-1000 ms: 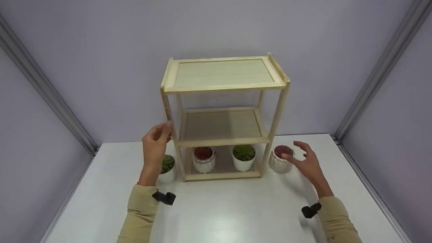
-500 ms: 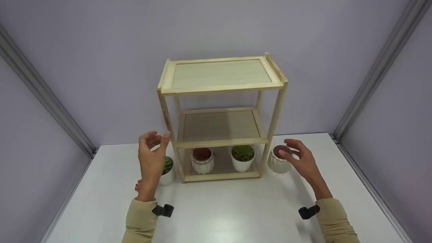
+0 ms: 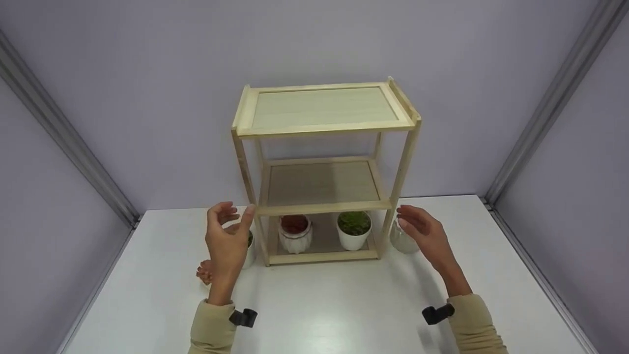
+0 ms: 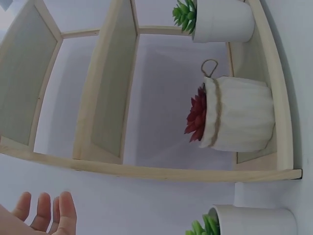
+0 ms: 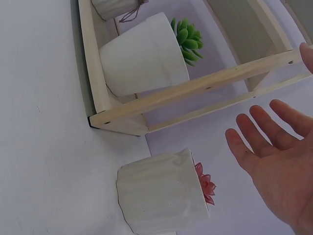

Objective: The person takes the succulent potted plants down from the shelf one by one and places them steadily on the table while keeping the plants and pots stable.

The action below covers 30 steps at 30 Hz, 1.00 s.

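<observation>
My left hand (image 3: 227,248) hovers with spread, bent fingers beside the left post of a three-tier wooden shelf (image 3: 324,209). Partly behind it stands a white pot with a green succulent (image 4: 254,221). On the right, my right hand (image 3: 430,241) holds nothing, its fingers extended in the right wrist view near the post. It overlaps a fluted whitish pot (image 5: 161,193) with a red succulent, which the hand hides in the head view. The bottom tier bears a cream pot (image 4: 242,113) with twine and a red succulent, and a white pot (image 3: 354,241) with a green succulent.
A small reddish-brown, petal-like thing (image 3: 204,272) shows on the white table (image 3: 314,305) beside my left wrist. The shelf stands close to the pale back wall (image 3: 314,39). Side walls with metal corner rails (image 3: 555,93) flank the table.
My left hand has come down and nearer to me from the left post, and its fingers have spread. My right hand has shifted left, now covering the red succulent of the right pot.
</observation>
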Available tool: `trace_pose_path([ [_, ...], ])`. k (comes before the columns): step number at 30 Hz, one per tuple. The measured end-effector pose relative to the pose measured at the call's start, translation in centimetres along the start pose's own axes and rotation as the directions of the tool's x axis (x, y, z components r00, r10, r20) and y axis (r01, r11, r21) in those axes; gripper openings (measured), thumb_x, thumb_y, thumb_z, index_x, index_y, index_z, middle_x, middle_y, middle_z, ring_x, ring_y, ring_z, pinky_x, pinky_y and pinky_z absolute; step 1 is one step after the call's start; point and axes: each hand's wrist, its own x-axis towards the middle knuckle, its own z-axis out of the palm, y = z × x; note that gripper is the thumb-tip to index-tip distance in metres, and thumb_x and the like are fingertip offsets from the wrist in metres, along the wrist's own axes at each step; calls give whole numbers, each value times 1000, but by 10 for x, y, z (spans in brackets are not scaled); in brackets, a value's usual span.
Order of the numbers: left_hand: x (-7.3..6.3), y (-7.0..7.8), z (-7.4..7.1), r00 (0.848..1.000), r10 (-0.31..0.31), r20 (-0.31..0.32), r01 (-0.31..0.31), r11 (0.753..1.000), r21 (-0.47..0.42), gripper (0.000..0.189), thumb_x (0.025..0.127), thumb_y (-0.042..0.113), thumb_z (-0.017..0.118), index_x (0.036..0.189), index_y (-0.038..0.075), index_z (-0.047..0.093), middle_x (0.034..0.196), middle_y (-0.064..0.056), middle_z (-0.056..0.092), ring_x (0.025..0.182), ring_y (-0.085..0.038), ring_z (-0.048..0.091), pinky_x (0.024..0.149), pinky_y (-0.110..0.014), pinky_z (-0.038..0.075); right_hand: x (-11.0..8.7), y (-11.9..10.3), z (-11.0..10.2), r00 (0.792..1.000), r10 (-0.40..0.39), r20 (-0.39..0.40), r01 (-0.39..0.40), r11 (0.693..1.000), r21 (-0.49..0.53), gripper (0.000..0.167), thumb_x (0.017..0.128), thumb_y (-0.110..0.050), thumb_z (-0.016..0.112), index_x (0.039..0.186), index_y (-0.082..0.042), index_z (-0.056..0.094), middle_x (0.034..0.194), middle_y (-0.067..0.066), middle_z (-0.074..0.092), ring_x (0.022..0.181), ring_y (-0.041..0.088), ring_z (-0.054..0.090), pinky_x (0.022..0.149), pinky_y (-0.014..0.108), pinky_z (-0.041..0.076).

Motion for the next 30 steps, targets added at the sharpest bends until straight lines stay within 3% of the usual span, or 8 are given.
trace_pose_path([
  [2, -4, -2, 2, 1000, 11, -18, -11, 1000, 2, 52, 100, 29, 74, 139, 4, 51, 128, -10, 58, 117, -19, 59, 93, -17, 53, -1, 0, 3, 1000, 1, 1, -1, 1000, 26, 46, 106, -21, 65, 148, -4, 57, 147, 19, 63, 128, 8, 65, 103, 12, 51],
  [7, -18, -9, 11, 997, 48, -64, -45, 998, 42, 50, 98, 27, 77, 136, 5, 54, 126, -10, 60, 110, -18, 62, 88, -18, 53, -2, -2, 13, 1000, 22, -13, -21, 996, 85, 42, 107, -19, 63, 146, -4, 58, 147, 20, 62, 128, 14, 67, 99, 18, 57],
  [15, -40, -23, 29, 971, 146, -190, -131, 987, 90, 50, 93, 23, 82, 133, 3, 58, 127, -17, 54, 121, -29, 54, 100, -45, 46, 0, -3, 29, 997, 70, -36, -65, 990, 125, 39, 108, -19, 60, 142, 1, 61, 140, 25, 62, 117, 2, 68, 99, 20, 57],
  [26, -68, -35, 58, 945, 89, -314, -97, 995, -11, 49, 90, 14, 84, 126, -1, 55, 120, -20, 52, 113, -22, 50, 98, -33, 46, 4, 0, 39, 991, 84, -102, -66, 984, 163, 37, 109, -20, 59, 138, 2, 64, 124, 9, 73, 111, 5, 71, 97, 21, 58],
  [30, -77, -45, 74, 935, 97, -341, -108, 994, -13, 52, 89, 12, 85, 128, -5, 54, 121, -20, 53, 111, -23, 50, 97, -37, 46, 5, 2, 43, 989, 87, -117, -63, 978, 197, 38, 111, -23, 55, 137, 4, 64, 125, 16, 71, 116, 16, 72, 98, 21, 58],
])
